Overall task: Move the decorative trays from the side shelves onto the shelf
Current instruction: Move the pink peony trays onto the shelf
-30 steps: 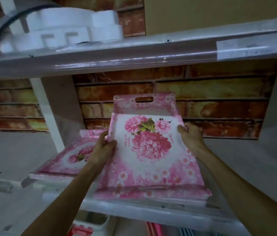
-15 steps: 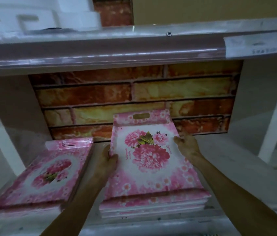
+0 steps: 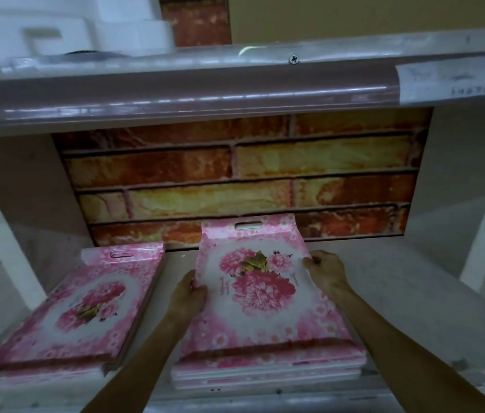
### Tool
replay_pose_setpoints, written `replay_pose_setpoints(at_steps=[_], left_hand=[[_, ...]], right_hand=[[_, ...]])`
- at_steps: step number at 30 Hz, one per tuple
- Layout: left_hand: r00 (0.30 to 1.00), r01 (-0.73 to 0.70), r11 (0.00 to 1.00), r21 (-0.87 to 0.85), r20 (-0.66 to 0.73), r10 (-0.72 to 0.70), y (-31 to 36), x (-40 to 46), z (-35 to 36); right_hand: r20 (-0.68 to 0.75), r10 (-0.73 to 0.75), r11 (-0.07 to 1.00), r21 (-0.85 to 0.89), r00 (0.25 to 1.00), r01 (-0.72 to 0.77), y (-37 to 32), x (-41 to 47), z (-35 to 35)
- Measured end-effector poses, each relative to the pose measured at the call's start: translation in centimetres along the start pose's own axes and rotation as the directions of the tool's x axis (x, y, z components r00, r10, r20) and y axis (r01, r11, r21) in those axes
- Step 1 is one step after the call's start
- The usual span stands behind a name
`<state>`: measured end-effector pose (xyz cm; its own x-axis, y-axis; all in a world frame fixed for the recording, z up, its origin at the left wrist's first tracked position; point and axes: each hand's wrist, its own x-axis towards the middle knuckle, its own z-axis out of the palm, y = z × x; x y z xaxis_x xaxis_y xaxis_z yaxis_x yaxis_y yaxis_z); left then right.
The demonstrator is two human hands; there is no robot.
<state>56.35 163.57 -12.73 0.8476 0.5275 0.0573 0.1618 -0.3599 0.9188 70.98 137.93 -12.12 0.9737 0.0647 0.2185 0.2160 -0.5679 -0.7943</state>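
Seating the tray stack on the shelf

Left hand [image 3: 187, 296] and right hand [image 3: 326, 271] gripped opposite edges of the tray stack [image 3: 260, 311], which lay on the shelf [image 3: 414, 293] beside a second stack [image 3: 83, 308]. Best practice: square its edges, then release both sides together.

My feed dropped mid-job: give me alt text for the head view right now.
Both hands grip the side edges of a pink floral tray, left hand and right hand, on a tray stack on the white shelf. A second tray stack lies left; brick-pattern wall behind.
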Motion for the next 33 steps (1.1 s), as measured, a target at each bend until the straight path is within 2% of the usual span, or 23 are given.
replay_pose_setpoints(at_steps=[9,12,15,19,25,33], left_hand=[[1.0,-0.028,0.993,0.113,0.008,0.028,-0.5,0.1,-0.4],[0.997,-0.073,0.994,0.083,0.023,0.072,-0.1,-0.8,-1.0],[0.988,-0.156,0.983,0.096,-0.005,0.158,0.3,-1.9,-1.7],[0.943,-0.286,0.917,0.278,-0.088,0.32,0.3,-3.1,-3.7],[0.865,-0.433,0.816,0.382,-0.079,0.496,-0.1,-6.8,-8.5],[0.849,-0.416,0.684,0.599,-0.013,0.528,-4.2,-10.2,-14.9]], right_hand=[[-0.002,-0.015,0.999,-0.032,1.0,0.015,-0.3,0.4,-0.4],[-0.029,-0.083,0.997,0.004,0.996,0.083,-1.7,0.5,-1.2],[-0.046,-0.18,0.977,0.111,0.983,0.184,-3.8,0.5,-2.1],[-0.028,-0.305,0.929,0.211,0.952,0.304,-6.7,-0.1,-3.0],[-0.013,-0.455,0.844,0.313,0.89,0.436,-10.3,-3.4,-2.8],[0.052,-0.566,0.746,0.458,0.823,0.484,-14.1,-8.1,0.2]])
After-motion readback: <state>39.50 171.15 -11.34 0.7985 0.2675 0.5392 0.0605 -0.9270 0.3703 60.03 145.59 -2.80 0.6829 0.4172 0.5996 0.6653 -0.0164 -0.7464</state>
